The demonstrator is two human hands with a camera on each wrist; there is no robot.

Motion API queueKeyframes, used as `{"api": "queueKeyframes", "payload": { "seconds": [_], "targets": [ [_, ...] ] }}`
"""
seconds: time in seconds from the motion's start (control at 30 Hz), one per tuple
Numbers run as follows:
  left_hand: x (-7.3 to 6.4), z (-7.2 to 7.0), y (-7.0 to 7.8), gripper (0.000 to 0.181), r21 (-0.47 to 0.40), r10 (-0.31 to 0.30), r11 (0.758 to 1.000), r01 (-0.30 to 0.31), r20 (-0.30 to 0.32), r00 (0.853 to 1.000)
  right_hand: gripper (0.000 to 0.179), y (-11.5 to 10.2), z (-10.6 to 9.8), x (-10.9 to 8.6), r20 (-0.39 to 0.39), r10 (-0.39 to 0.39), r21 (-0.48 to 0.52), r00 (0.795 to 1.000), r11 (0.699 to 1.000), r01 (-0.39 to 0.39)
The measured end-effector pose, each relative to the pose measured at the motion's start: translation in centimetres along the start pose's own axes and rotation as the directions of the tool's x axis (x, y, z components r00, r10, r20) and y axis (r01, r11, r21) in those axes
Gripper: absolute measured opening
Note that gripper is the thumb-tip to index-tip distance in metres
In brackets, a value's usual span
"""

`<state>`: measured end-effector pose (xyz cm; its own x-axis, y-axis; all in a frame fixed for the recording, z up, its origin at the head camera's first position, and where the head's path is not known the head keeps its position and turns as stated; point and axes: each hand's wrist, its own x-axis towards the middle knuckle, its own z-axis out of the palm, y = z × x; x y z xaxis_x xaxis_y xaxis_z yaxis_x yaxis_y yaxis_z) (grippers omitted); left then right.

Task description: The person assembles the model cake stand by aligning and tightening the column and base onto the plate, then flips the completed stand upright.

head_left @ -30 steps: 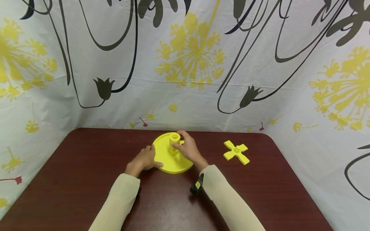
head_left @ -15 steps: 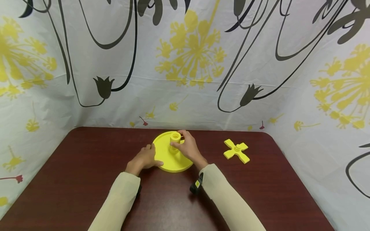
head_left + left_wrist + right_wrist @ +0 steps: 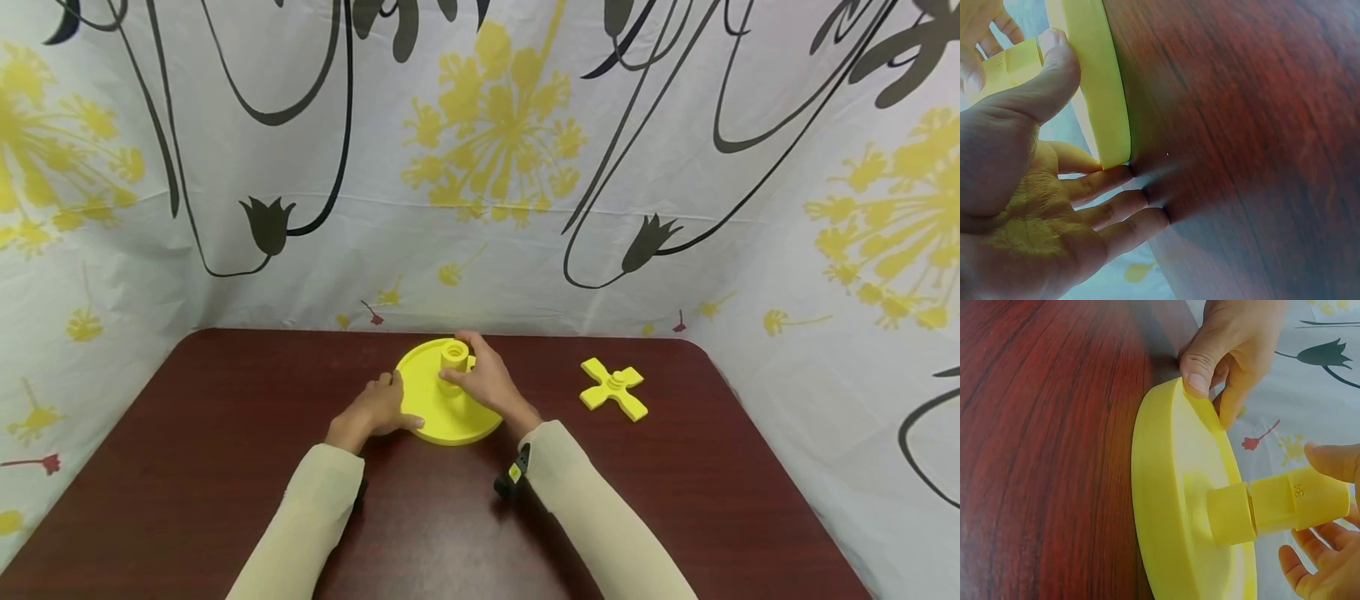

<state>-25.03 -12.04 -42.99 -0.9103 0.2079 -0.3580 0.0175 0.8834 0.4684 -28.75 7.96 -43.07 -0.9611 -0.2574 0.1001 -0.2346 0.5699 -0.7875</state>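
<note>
A round yellow base with a raised rim lies on the table near its back edge. From its middle rises a short stub, and in line on top of it stands a yellow cylinder marked 34, with a thin seam between them. My left hand holds the base at its left side, thumb over the rim and fingers along the outer edge, fingertips down at the tabletop. The thumb and fingers of my right hand curve round the cylinder, whose hollow top end shows in the head view.
To the right, a yellow four-armed cross piece with a small round knob at its centre lies flat on the dark red wooden table. A white patterned cloth hangs right behind the table and along both sides.
The fingers of my right hand have shifted slightly round the cylinder, the index finger moving a little to the left. My left hand and the base have stayed in place.
</note>
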Motion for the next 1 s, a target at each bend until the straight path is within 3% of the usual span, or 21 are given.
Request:
{"api": "queueKeyframes", "payload": {
  "seconds": [0.37,1.0],
  "targets": [
    [0.09,-0.54,0.01,0.099,-0.008,-0.005,1.0,0.005,0.01,1.0,0.061,-0.14,-0.7,0.24,0.013,-0.061,0.057,0.998,0.997,0.06],
    [-0.27,-0.17,0.09,0.098,-0.011,0.01,1.0,-0.01,0.009,1.0,0.06,0.27,-0.05,-0.22,-0.027,-0.043,-0.029,0.999,0.999,0.043]
  ]
}}
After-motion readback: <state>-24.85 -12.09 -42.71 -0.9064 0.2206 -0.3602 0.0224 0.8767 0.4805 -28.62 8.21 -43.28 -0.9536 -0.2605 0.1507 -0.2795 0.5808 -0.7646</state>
